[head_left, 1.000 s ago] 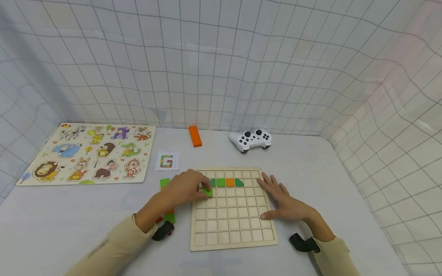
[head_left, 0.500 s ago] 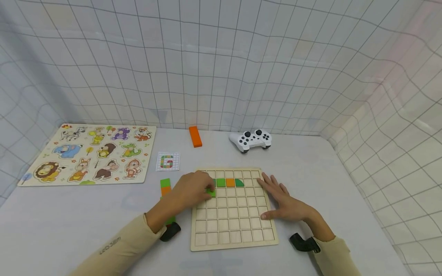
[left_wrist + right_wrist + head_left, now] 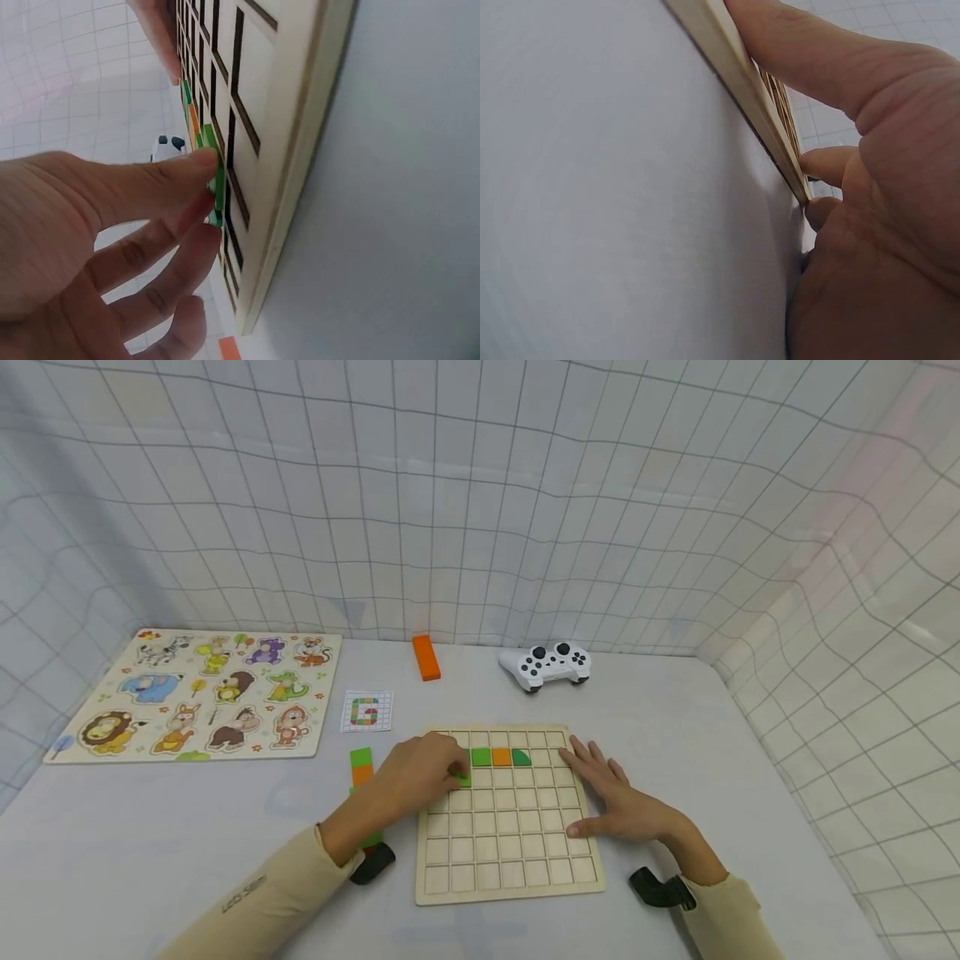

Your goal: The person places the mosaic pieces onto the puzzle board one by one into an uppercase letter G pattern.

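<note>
Puzzle board (image 3: 292, 754) with animal pictures, far left on the surface (image 3: 660, 706). Next, green and orange tiles (image 3: 362, 765), partly covered by my left forearm (image 3: 281, 881); patterned card (image 3: 367, 711) just beyond. Orange block (image 3: 426, 658) lies farther back. My left grip (image 3: 420, 770) pinches a green tile (image 3: 465, 782) at the upper left of the grid board (image 3: 510, 895); cannot tell if seated. Just beyond, rightward: row of three tiles (image 3: 502, 757). White controller (image 3: 549, 667) lies behind. My right grip (image 3: 617, 800), fingers spread, touches the board's right edge.
</note>
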Tool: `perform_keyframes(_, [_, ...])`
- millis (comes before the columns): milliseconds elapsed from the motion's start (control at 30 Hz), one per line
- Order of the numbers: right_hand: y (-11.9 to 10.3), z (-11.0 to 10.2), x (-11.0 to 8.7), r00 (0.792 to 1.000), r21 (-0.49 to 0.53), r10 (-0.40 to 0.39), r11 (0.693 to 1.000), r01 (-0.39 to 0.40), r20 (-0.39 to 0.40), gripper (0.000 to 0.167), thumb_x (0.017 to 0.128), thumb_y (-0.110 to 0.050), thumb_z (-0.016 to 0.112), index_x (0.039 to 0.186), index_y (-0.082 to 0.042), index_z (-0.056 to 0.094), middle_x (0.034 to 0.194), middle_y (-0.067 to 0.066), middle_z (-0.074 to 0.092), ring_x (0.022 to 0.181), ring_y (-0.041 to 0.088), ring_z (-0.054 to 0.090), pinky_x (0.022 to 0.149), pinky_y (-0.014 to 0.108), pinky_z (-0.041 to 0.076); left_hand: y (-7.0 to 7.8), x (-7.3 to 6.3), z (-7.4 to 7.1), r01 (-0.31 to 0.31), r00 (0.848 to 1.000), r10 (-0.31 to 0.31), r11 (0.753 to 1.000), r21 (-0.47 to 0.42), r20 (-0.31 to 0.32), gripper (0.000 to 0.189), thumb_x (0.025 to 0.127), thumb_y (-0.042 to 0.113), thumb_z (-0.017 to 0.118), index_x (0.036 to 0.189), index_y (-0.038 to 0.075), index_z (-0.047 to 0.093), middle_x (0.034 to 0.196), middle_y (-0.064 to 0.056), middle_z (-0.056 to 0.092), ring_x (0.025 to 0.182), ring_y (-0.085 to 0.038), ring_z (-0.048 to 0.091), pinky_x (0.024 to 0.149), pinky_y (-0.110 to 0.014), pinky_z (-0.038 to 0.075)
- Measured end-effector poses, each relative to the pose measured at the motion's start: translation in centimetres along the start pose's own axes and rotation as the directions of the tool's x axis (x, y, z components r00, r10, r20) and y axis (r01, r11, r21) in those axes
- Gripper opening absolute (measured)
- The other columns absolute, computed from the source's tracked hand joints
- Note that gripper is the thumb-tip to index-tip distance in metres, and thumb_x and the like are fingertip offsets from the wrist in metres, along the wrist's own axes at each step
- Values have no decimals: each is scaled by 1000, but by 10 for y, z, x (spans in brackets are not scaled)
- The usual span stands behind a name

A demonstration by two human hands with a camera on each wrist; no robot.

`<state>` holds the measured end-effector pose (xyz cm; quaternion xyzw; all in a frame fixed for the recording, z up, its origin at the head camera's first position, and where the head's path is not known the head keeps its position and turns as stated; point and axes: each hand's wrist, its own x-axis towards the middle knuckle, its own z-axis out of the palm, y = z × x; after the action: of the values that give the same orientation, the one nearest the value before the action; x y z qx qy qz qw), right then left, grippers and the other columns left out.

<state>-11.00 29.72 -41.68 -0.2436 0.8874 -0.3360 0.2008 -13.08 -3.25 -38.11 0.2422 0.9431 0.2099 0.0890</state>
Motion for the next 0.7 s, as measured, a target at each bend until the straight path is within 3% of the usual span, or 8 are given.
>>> perform_keyframes(200, [-1,0,1,1000,-3,0,1000,0,5,109,82,-40,80,162,-16,10,169,12,-8,153,39,-18,116,65,-10,-1,0,2,-6,1000,6,1000,26,-14,11,84,8,78,85,18,75,81,7,65,76,-11,54,68,-33,50])
perform_keyframes(533, [-2,-1,0,1000,-6,2,1000,-2,4,109,82,-40,81,162,-16,11,169,12,-8,152,40,-19,115,66,-10,0,-1,5,-25,998,27,999,37,-63,11,83,7,79,84,17,74,90,4,67,79,-12,56,70,-35,52])
perform_keyframes(700, [-1,0,1,1000,-7,7,1000,-6,6,109,82,-41,81,162,-16,11,169,12,-8,153,39,-19,116,66,-10,-1,0,7,-17,998,19,999,34,-54,10,84,9,79,85,16,73,89,4,68,78,-12,56,70,-35,52])
